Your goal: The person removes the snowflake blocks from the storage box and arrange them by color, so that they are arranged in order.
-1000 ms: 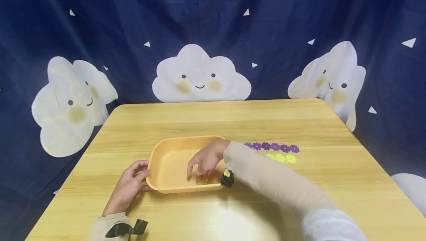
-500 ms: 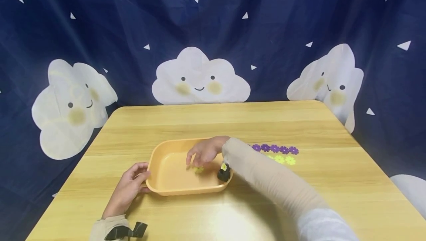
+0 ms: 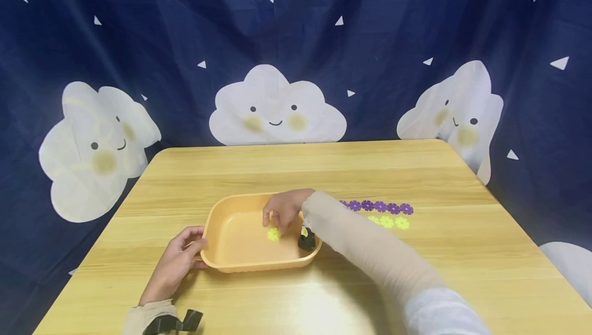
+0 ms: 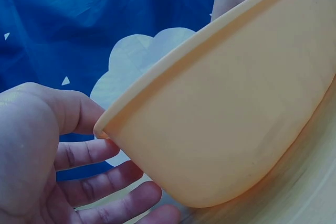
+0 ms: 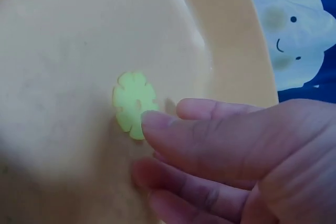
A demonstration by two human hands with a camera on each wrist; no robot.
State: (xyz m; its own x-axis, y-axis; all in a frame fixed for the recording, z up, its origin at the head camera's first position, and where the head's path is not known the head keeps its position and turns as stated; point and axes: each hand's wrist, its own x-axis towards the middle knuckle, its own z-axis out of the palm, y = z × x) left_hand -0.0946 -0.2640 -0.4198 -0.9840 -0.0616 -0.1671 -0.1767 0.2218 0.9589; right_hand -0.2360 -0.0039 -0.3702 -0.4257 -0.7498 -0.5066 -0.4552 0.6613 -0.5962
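Note:
An orange plastic tray [image 3: 240, 258] with a rounded rim stands on the table. My left hand [image 3: 178, 257] grips its left end; in the left wrist view the thumb side meets the rim and the other fingers spread along the outer wall [image 4: 220, 114]. My right hand [image 3: 288, 207] is inside the tray, over its right half. A yellow flower-shaped plastic disc [image 5: 131, 100] shows at the right thumb tip, which covers part of its edge. The thumb and a finger appear to pinch it, though the finger behind is mostly hidden.
Right of the tray, a row of purple flower-shaped discs [image 3: 380, 206] lies on the wooden table [image 3: 240, 165]. Nearer me is a shorter row of yellow ones [image 3: 386, 222]; the right sleeve [image 3: 365, 237] covers the left ends. A dark blue curtain [image 3: 296, 21] hangs behind.
My right hand has come up from the tray's near wall, and the yellow disc has moved away from that wall with it. The left hand keeps its hold on the tray's left end.

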